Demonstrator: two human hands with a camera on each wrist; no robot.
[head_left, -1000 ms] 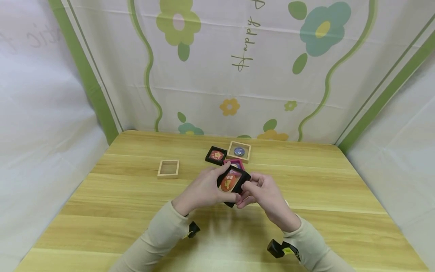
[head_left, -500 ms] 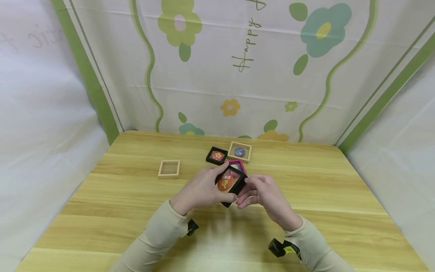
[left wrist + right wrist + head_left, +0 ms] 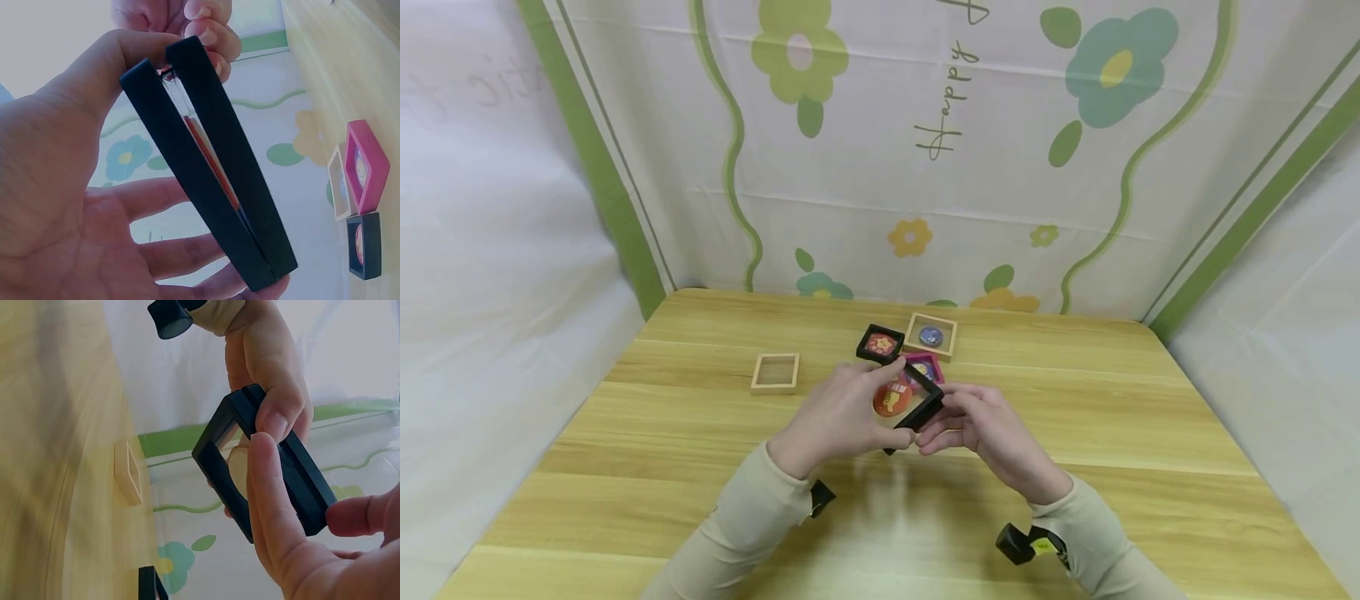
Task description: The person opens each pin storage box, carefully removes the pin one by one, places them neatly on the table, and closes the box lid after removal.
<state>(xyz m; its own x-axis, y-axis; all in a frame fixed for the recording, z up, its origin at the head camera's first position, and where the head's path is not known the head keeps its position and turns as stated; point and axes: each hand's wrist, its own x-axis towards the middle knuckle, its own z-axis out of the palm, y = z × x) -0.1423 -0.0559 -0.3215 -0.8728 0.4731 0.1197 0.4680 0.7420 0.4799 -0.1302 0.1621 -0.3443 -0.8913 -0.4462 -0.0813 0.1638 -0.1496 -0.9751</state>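
Note:
My left hand (image 3: 844,414) grips a black display frame (image 3: 933,403), its thumb on the near edge and its fingers at the far edge. A round red badge (image 3: 892,398) with a yellow figure sits behind the frame's clear film. In the left wrist view, the frame's two halves stand slightly apart at the thumb end and meet at the other end. My right hand (image 3: 988,437) holds the frame's right side. Its thumb (image 3: 357,515) touches one corner, and its fingers lie along the frame near my left thumb.
Behind the hands lie a small black frame (image 3: 881,343) with a red star badge, a light wooden frame (image 3: 953,340) with a blue badge, and a pink frame (image 3: 935,359), partly hidden. Another wooden frame (image 3: 775,387) lies to the left on the wooden table (image 3: 647,450).
The black display frame and my left hand have shifted slightly left, and the frame has turned a little. My right thumb has moved from the frame's face to its right edge.

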